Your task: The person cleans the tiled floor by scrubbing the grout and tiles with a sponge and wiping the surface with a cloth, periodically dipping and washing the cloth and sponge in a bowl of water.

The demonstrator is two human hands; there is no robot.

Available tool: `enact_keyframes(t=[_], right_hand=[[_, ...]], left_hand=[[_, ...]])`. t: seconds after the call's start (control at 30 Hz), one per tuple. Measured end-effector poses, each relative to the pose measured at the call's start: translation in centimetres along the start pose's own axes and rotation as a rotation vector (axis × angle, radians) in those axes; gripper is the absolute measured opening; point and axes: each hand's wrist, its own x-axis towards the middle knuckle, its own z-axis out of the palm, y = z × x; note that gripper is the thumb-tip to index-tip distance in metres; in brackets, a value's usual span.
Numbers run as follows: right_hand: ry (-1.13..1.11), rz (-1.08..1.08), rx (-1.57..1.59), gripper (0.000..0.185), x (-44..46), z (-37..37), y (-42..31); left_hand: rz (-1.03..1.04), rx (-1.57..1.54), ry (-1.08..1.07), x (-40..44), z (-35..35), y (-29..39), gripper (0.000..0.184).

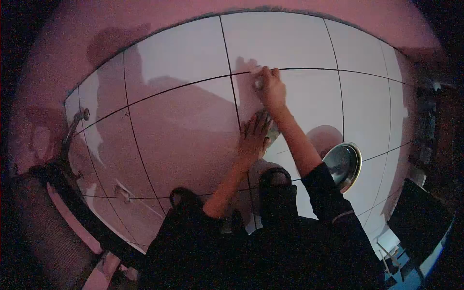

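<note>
My left hand (pixel 253 139) lies with its fingers stretched out and slightly apart, low over the tiled floor (pixel 299 92). Under and beside its fingertips shows part of a flat, dull greenish thing (pixel 274 134), mostly covered and too dim to name. Just beyond it, my right hand (pixel 273 91) is closed, fingers curled near a dark tile joint. A small pale, rounded bit (pixel 259 83) shows at its fingers; what it is cannot be made out. To the right of my right forearm rests a round, shiny metal dish (pixel 344 166) with a bright rim.
A pink wall (pixel 193 12) borders the floor at the back. Dark furniture (pixel 82 212) stands at the left, with a bent metal leg or pipe (pixel 76 126). Dark objects (pixel 418 222) line the right side. My knees and feet are close below my hands.
</note>
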Motion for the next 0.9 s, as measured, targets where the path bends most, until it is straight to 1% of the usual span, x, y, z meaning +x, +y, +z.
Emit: enact_keyframes(t=[0.03,0.07,0.1,0.13,0.17,0.2,0.23,0.3,0.33,0.37,0.43,0.47,0.5,0.57,0.6,0.63,0.7,0.73,0.77,0.83,0.87,0.9], right_hand=[[0.005,0.058,0.002,0.049,0.1,-0.4,0.3],[0.002,0.006,-0.035,0.047,0.1,-0.2,0.1],[0.004,-0.001,-0.036,0.047,0.2,0.3,-0.4],[0.005,-0.059,-0.046,0.047,0.2,1.0,-1.1],[0.005,-0.113,-0.055,0.047,0.0,1.7,-1.8],[-0.02,-0.153,-0.044,0.042,0.0,2.1,-2.2],[-0.016,-0.152,-0.044,0.042,0.1,1.9,-2.1],[-0.016,-0.148,0.044,0.047,0.0,1.2,-0.9],[0.041,-0.121,-0.057,0.049,-0.1,0.7,0.0],[0.036,-0.125,-0.057,0.049,-0.1,0.4,0.7],[0.065,-0.056,-0.017,0.049,-0.6,-0.4,1.1],[0.035,-0.083,-0.056,0.043,-0.8,-0.1,0.6],[0.038,-0.082,-0.059,0.043,-1.0,0.5,0.6],[-0.081,-0.292,-0.098,0.041,-1.4,1.5,0.7],[0.012,-0.348,-0.019,0.038,-1.0,1.7,1.9],[0.011,-0.349,-0.018,0.038,-0.7,0.7,1.8],[0.034,-0.089,-0.003,0.044,0.0,-0.6,1.7],[0.062,-0.121,-0.036,0.049,-0.3,-0.2,1.9],[0.069,-0.116,-0.035,0.049,-0.9,-0.1,1.8],[-0.007,-0.41,-0.002,0.051,-2.1,0.3,1.8],[-0.121,-0.355,-0.055,0.055,-2.2,0.7,1.7],[-0.114,-0.357,-0.058,0.055,-2.0,0.4,2.2]], left_hand=[[0.023,0.011,0.001,0.3,-0.7,0.4,0.063],[0.016,0.011,0.008,0.4,-1.0,0.6,0.063],[-0.023,0.0,-0.002,0.3,-0.7,0.5,0.061],[-0.06,-0.011,-0.014,0.2,-0.3,0.4,0.059],[-0.061,-0.011,-0.014,0.0,0.2,0.2,0.059],[-0.018,0.011,0.008,-0.1,0.4,0.0,0.063],[0.027,0.033,0.031,-0.1,0.6,-0.2,0.068],[0.011,-0.014,0.002,0.2,-0.2,0.2,0.068],[-0.013,-0.059,-0.023,0.4,-0.5,0.3,0.069],[-0.018,-0.06,-0.022,0.5,-0.9,0.4,0.069],[0.01,0.053,-0.026,0.1,-0.6,0.4,0.07],[0.014,0.055,-0.026,0.1,-0.5,0.3,0.07],[-0.01,0.021,-0.037,0.1,-0.3,0.2,0.067],[-0.03,-0.014,-0.045,0.2,0.0,0.2,0.064],[-0.014,-0.027,-0.034,0.3,-0.4,0.3,0.067],[0.0,-0.038,-0.023,0.3,-0.7,0.3,0.069],[-0.015,-0.026,-0.035,0.4,-0.9,0.4,0.068],[-0.017,-0.018,-0.056,0.3,-1.0,0.5,0.067],[-0.009,-0.015,-0.057,0.3,-1.1,0.5,0.067],[-0.031,-0.057,-0.076,0.6,-1.1,0.5,0.066],[-0.026,-0.055,-0.069,0.7,-1.0,0.5,0.066],[-0.015,-0.069,-0.051,0.6,-0.9,0.4,0.066]])
